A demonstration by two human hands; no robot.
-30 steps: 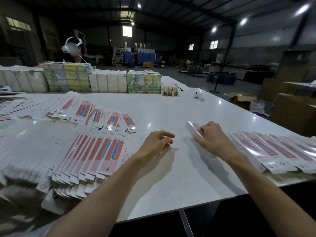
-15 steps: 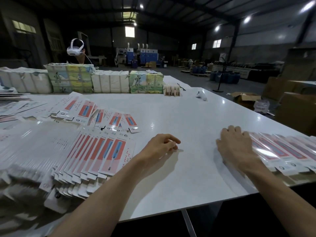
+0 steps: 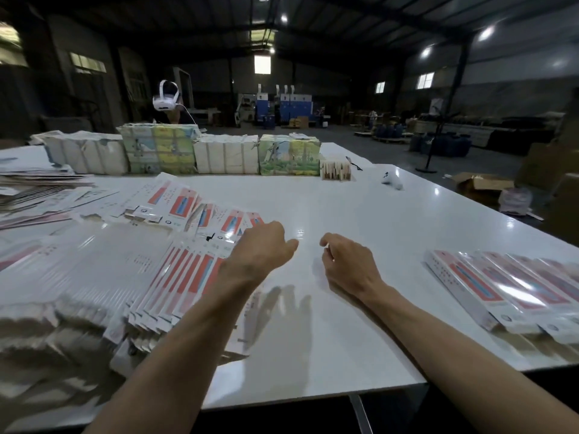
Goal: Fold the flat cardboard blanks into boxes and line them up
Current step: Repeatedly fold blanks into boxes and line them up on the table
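A long glossy white table (image 3: 391,220) fills a dim warehouse, its near left half covered by flat cardboard blanks (image 3: 185,274). They are thin white cards with red and blue panels, fanned in overlapping rows and too blurred to count. At the near right edge, folded boxes (image 3: 488,286) lie side by side in a slanted row. They are long and narrow with shiny clear fronts; at least six show before the row runs out of view.

Four wrapped bundles (image 3: 225,156) line the far edge, two plain white and two printed in green and yellow. Behind them stands a person in a white headset (image 3: 165,100).

Both bare forearms reach out from the near edge. The left hand (image 3: 261,250) hangs knuckles-up over the right edge of the fanned blanks. Its fingers drop out of sight and its thumb points right. Its shadow on the table shows spread fingers, and nothing shows in its grasp.

The right hand (image 3: 347,261) hovers just beside it over bare table, well apart from the boxes. Its fingers are loosely curled and hold nothing.

A small stack of brown-edged cards (image 3: 335,170) and one small white object (image 3: 392,180) sit at far right.
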